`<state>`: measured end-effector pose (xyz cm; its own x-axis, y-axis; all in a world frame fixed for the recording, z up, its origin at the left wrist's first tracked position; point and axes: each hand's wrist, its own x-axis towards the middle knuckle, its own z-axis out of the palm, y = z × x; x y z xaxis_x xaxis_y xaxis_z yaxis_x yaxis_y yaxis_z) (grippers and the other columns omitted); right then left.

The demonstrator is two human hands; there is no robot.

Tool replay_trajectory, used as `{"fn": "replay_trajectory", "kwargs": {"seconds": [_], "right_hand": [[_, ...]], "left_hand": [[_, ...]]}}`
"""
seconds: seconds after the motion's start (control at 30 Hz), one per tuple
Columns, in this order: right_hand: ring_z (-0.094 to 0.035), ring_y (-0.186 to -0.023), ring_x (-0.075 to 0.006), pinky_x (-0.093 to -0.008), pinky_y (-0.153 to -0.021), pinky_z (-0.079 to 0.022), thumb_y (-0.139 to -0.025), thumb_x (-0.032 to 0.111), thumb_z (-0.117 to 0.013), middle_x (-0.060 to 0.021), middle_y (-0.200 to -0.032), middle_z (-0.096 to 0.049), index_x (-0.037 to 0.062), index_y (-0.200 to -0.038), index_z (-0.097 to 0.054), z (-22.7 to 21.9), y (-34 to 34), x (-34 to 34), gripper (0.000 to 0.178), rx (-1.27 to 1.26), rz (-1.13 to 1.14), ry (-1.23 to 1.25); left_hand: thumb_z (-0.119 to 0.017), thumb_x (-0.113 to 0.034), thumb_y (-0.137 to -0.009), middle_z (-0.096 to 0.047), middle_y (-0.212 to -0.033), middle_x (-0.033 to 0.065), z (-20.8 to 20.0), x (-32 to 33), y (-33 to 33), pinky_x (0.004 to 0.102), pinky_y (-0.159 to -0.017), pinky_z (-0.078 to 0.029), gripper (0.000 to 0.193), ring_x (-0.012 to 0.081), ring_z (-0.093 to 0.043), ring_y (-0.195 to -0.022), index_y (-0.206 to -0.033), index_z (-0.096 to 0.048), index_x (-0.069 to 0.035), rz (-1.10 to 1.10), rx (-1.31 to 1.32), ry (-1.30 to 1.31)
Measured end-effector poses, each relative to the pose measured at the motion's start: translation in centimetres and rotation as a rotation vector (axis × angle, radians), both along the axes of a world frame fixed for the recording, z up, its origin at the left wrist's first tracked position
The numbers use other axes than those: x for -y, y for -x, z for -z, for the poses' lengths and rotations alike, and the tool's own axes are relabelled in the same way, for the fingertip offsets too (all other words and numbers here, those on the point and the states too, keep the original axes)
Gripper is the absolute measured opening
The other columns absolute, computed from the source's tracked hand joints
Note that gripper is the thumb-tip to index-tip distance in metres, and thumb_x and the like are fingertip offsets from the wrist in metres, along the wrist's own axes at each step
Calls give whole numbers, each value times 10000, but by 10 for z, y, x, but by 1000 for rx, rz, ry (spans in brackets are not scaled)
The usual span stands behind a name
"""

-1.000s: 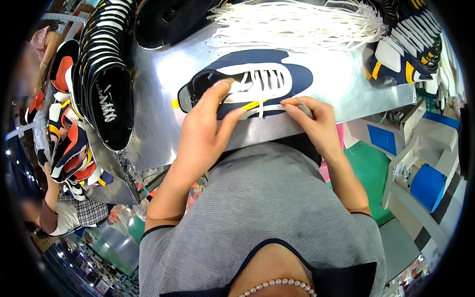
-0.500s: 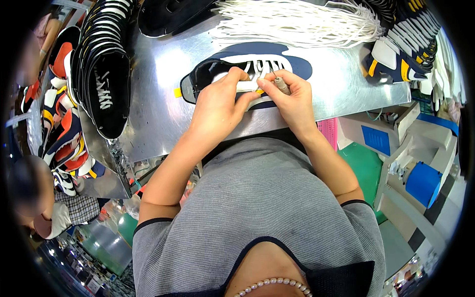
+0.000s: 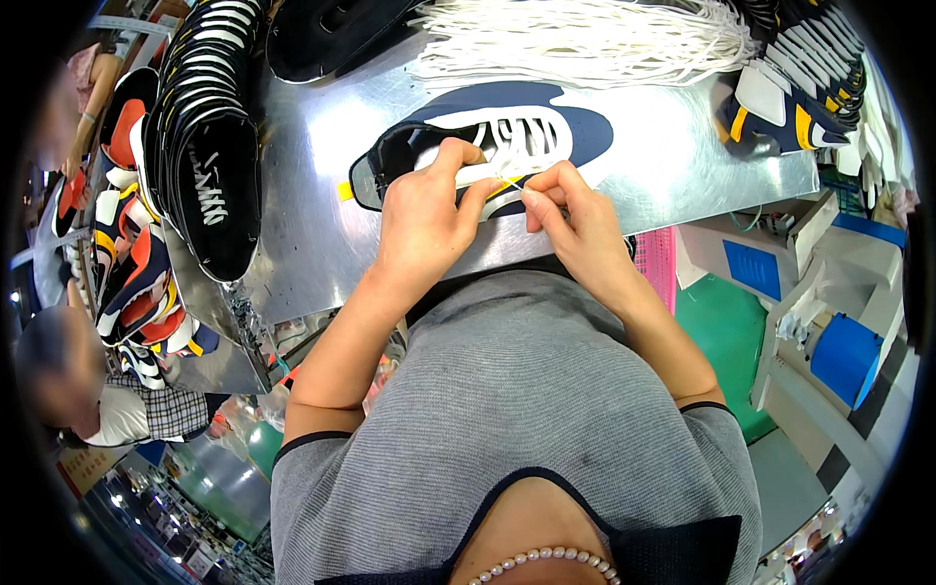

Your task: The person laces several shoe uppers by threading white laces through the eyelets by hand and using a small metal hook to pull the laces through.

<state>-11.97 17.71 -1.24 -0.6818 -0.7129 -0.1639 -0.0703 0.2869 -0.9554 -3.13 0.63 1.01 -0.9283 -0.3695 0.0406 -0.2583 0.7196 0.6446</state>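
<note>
Here's the shoe upper [image 3: 588, 130], navy and white, lying on the shiny metal tabletop [image 3: 702, 151] right in front of me, toe off to my right, heel to my left. My left hand [image 3: 424, 219] is closed down over its near side, thumb and forefinger pinching the white eyelet edge; I'd say that's to steady a soft, floppy piece against a sideways tug. And my right hand [image 3: 585, 224], fingertips pressed together, has a thin, pale lace [image 3: 513, 182] strung tight between the eyelets and my grip! Pulling low and outward like that probably keeps the strand clear of the crossed rows.

Half a second ago that right hand was up over the eyelets with a grey-handled tool showing; now it's nearer me, just beside the shoe, and I can't tell whether the tool is tucked in my palm. The left has barely shifted.

Beyond the toe, the bundle of white laces [image 3: 585, 44] lies along the far side, likely for easy picking, with stacked uppers [image 3: 226, 210] on my left and another stack [image 3: 770, 102] to the right.
</note>
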Motion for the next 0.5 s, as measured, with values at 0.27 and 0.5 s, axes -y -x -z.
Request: {"fn": "replay_trajectory", "kwargs": {"seconds": [0.27,0.5], "right_hand": [[-668,-716,-384,-468,-647,-497,-995,189,-573,-164,-722,-664,8,-1001,-537,2,0,33,184,-88,46,-114],[-661,-699,-208,-330,-666,-501,-984,198,-606,-146,-737,-655,27,-1038,-637,-41,44,-27,182,-34,-66,-279]], "left_hand": [[-764,-68,-837,-688,-817,134,22,0,-2,388,-587,-498,220,297,-627,-635,-987,-617,-5,243,-357,252],[-786,-38,-819,-692,-989,161,14,-4,-8,383,-752,-549,480,341,-692,-869,-1206,-508,14,74,-353,169]]}}
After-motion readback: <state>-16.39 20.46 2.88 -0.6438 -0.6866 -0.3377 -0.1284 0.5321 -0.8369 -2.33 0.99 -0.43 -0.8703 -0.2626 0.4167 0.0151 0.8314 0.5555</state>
